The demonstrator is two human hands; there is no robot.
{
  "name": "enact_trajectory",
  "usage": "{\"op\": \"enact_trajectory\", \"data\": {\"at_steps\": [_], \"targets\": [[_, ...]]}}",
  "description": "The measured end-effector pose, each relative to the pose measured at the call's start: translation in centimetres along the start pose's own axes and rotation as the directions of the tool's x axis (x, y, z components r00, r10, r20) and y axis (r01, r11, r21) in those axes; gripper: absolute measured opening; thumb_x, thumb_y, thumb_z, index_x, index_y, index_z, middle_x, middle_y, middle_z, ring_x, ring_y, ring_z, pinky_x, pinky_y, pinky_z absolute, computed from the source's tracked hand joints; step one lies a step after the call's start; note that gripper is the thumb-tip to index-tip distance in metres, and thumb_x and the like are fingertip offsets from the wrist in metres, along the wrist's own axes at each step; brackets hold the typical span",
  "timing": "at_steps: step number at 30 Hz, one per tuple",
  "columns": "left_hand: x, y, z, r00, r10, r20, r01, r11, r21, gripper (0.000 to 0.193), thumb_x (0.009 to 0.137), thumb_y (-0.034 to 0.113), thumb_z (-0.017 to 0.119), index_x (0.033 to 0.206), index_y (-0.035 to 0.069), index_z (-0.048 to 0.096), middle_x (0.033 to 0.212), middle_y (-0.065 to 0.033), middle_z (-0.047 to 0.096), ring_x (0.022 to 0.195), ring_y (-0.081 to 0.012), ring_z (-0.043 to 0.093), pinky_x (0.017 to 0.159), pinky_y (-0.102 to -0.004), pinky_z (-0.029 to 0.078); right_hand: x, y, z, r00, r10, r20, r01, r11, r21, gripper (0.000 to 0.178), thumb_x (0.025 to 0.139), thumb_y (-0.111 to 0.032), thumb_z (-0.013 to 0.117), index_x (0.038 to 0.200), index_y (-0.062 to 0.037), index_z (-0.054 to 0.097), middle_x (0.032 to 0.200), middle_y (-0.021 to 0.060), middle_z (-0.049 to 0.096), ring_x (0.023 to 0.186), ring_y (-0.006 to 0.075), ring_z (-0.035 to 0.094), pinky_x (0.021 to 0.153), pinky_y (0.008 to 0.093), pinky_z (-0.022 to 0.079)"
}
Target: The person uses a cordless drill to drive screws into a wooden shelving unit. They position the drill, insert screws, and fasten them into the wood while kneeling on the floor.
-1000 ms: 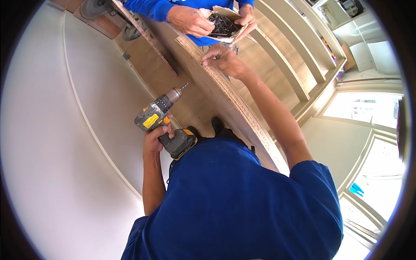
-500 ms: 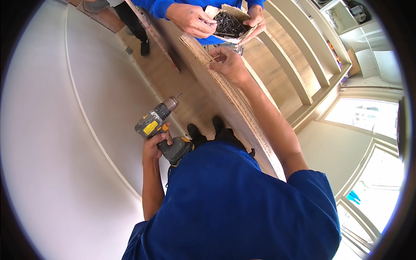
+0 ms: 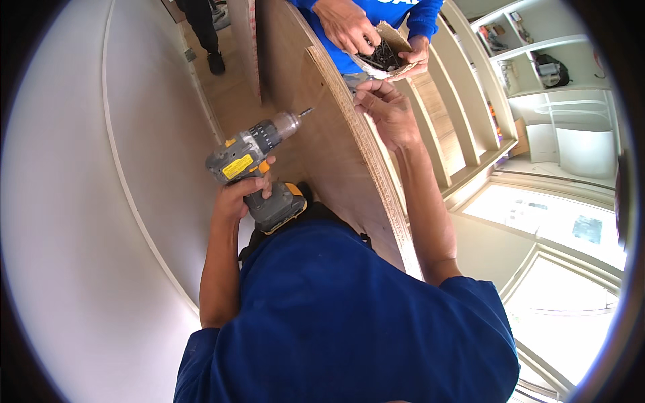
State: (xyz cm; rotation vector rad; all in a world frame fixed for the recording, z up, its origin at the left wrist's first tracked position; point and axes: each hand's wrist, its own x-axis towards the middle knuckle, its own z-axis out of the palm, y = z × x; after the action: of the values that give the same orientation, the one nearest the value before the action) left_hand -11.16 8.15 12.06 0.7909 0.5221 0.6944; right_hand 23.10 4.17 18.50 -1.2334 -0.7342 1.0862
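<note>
My left hand [image 3: 247, 193] is wrapped round the grip of a grey and yellow cordless drill [image 3: 238, 161], a thin bit in its chuck pointing up and right toward the wooden panel [image 3: 339, 158]. At the upper edge of that panel, my right hand [image 3: 391, 115] has thumb and fingers pinched together; what they hold, if anything, is too small to make out. Just beyond it, a co-worker in blue holds a torn cardboard box [image 3: 402, 72] of dark screws [image 3: 383, 56]. The co-worker's other hand [image 3: 346, 25] reaches into the box with its fingertips.
A pale wall panel [image 3: 74, 188] runs along my left. To the right lies a slatted wooden frame [image 3: 463, 107], with white shelving [image 3: 537, 67] and bright windows beyond. Another person's leg and dark shoe [image 3: 215, 63] show at the far left on the wooden floor.
The drill has risen toward the wooden panel, its bit now in front of the panel's face. My right hand has shifted rightward. The co-worker's fingers have moved into the box.
</note>
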Motion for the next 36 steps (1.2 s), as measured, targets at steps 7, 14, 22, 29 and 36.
{"op": "enact_trajectory", "data": {"at_steps": [7,14,22,29,36], "targets": [[0.6,0.3,1.0,0.964,0.057,0.260,-0.036,0.996,-0.082,0.056,0.085,0.017,0.075,0.134,-0.006,0.060,0.081,-0.0086,0.063,0.069,-0.0194,0.061,0.070,-0.0342,0.052,-3.7,0.3,4.3,0.995,0.088,0.055,-0.100,0.955,0.280,0.021,0.102,-0.013,0.069,0.118,-0.0001,0.063,0.116,0.0153,0.072,0.107,0.0258,0.073,0.090,0.0376,0.061],[1.1,-0.5,-0.3,0.951,-0.016,0.307,0.038,0.997,-0.063,0.057,0.086,0.019,0.076,0.134,-0.007,0.060,0.081,-0.0089,0.063,0.070,-0.0194,0.062,0.070,-0.0340,0.051,-5.0,1.4,4.9,0.996,0.087,-0.020,-0.081,0.972,0.222,0.030,0.104,-0.009,0.065,0.130,0.0041,0.055,0.120,0.0211,0.070,0.104,0.0269,0.074,0.089,0.0359,0.064],[1.6,-0.8,-0.5,0.946,-0.055,0.318,0.078,0.995,-0.059,0.056,0.085,0.018,0.076,0.132,-0.008,0.060,0.083,-0.0089,0.064,0.070,-0.0191,0.062,0.069,-0.0329,0.051,-6.1,1.2,5.2,0.996,0.039,-0.079,-0.032,0.995,0.092,0.034,0.104,-0.008,0.064,0.133,0.0060,0.052,0.121,0.0226,0.070,0.102,0.0248,0.073,0.090,0.0346,0.064],[1.6,-0.5,-0.1,0.955,-0.082,0.284,0.032,0.984,0.177,0.053,0.085,0.015,0.074,0.132,-0.007,0.061,0.081,-0.0081,0.063,0.070,-0.0182,0.062,0.069,-0.0328,0.051,-5.9,0.9,6.1,0.991,0.065,-0.119,-0.064,0.998,0.010,0.033,0.104,-0.008,0.064,0.133,0.0037,0.052,0.122,0.0199,0.071,0.109,0.0252,0.072,0.094,0.0345,0.061],[0.6,-1.6,-0.8,0.963,-0.095,0.253,0.092,0.996,0.024,0.053,0.085,0.015,0.072,0.132,-0.007,0.061,0.082,-0.0096,0.064,0.071,-0.0202,0.062,0.071,-0.0350,0.051,-6.1,4.2,7.3,0.972,0.153,-0.177,-0.041,0.856,0.516,0.022,0.106,-0.005,0.056,0.128,-0.0054,0.051,0.117,0.0139,0.069,0.117,0.0303,0.070,0.097,0.0384,0.058]]}}
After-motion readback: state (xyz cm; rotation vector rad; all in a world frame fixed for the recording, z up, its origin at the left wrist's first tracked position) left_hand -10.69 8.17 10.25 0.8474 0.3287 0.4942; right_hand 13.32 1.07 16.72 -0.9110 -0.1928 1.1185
